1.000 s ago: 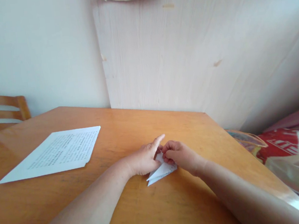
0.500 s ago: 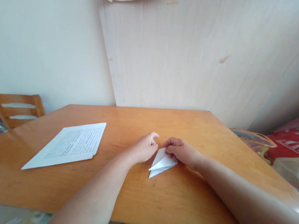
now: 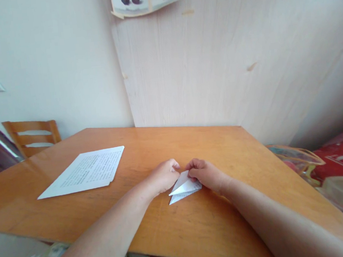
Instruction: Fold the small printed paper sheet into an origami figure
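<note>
A small white paper folded into a triangle (image 3: 182,188) lies on the orange wooden table (image 3: 176,234), near its middle. My left hand (image 3: 164,176) rests on the table at the paper's left edge, its fingers curled and its fingertips touching the upper corner. On the other side, my right hand (image 3: 205,175) pinches the paper's upper right part between bent fingers and thumb. The two hands almost meet above the fold.
A printed white sheet (image 3: 87,171) lies flat on the table to the left. A wooden chair (image 3: 33,135) stands behind the table's left end. A pale wood panel (image 3: 228,57) backs the table. Plastic bags (image 3: 332,169) sit off the right edge.
My left hand's fingers have curled in from a pointing pose and closed toward the paper's top corner. The right hand keeps its pinch. The camera has tilted up and drawn back a little.
</note>
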Motion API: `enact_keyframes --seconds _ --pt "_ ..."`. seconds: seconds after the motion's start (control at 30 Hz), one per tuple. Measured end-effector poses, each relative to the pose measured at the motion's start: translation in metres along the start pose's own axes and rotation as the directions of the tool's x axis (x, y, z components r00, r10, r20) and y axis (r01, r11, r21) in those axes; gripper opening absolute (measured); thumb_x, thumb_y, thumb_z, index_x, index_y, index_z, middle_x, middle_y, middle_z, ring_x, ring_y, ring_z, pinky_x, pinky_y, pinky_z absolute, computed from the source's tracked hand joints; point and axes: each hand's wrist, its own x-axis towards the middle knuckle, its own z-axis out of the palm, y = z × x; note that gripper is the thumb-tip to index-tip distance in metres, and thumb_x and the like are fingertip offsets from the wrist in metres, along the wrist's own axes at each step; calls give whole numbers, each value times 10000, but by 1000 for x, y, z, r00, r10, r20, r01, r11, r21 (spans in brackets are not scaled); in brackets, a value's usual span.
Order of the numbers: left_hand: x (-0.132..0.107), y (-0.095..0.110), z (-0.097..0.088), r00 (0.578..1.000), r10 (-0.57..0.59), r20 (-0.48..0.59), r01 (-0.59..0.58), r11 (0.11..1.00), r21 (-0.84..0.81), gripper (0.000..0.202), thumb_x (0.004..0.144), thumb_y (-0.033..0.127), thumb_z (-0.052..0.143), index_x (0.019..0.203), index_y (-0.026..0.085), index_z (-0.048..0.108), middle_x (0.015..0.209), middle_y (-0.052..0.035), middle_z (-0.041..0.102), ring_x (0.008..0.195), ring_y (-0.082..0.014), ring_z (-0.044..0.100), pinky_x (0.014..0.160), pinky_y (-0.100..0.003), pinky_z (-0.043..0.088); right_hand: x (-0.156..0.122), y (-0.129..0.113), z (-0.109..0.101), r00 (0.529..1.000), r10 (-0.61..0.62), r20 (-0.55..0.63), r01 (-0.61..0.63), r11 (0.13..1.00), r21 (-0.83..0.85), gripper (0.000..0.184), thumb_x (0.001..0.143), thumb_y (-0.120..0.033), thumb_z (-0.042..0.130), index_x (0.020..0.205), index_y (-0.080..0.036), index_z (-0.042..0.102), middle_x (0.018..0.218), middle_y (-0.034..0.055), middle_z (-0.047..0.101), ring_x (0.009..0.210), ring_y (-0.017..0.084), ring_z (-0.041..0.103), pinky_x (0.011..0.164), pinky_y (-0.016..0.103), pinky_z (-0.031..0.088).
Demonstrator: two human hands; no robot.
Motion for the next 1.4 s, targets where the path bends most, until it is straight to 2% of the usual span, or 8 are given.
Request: enact_keyframes --seconds 0.2,0.3,0.43,0.53,0.7,1.07,1.2,1.4 --pt "13 3 0 998 -61 -11 60 997 -49 249 734 205 610 981 184 595 762 10 632 670 -155 559 577 -250 379 -7 -11 -4 999 34 -13 -33 998 47 158 738 -166 524 884 -203 572 570 -61 476 485 109 417 457 233 277" --pt "15 6 -5 997 -68 27 70 994 -82 267 727 184 584 994 182 599 717 16 626 629 -150 549 563 -253 374 -15 -17 -11 996 -61 69 59 998 33 141 824 -270 578 943 -196 591 671 -36 537 579 119 486 521 237 351" --pt "13 7 -12 997 -43 58 51 990 -134 211 758 226 588 962 172 603 771 -15 669 697 -156 596 619 -255 421 -28 -20 -17 922 -293 251 356 898 -258 560 758 -551 762 1181 -219 606 1028 49 613 862 189 586 731 304 457" --pt "12 7 -13 998 -32 60 41 987 -158 176 796 273 584 935 167 600 816 -39 688 722 -160 615 629 -254 435 -33 -19 -13 882 -387 268 471 719 -511 737 684 -541 840 1310 -263 568 1166 74 583 949 233 590 814 361 457" --pt "10 3 -9 1000 -18 21 21 989 -145 217 827 272 532 1012 182 601 820 -38 703 730 -177 635 620 -258 443 -35 -17 -12 855 -465 229 509 666 -546 466 885 -437 682 1304 -269 568 1156 71 590 880 198 614 781 344 471" --pt "19 -8 4 988 146 -55 -142 987 75 194 805 295 635 971 215 697 1014 -52 742 931 -225 663 762 -292 485 -21 -2 -17 809 -584 -75 473 720 -508 252 1028 -369 397 917 -212 560 808 26 591 738 179 566 676 301 428" --pt "18 -2 5 985 158 -75 -141 972 189 211 823 365 630 959 240 730 966 -42 755 909 -248 675 782 -337 478 -16 7 -20 817 -548 -178 393 756 -524 254 993 -371 428 1118 -197 564 900 48 645 800 197 618 709 306 457" --pt "18 5 7 976 202 -79 -170 939 300 187 827 359 619 940 292 751 892 -6 757 903 -253 683 847 -377 463 -23 -2 -14 893 -427 -144 235 715 -659 562 893 -446 581 1385 -210 443 1009 65 693 725 204 662 627 296 455"
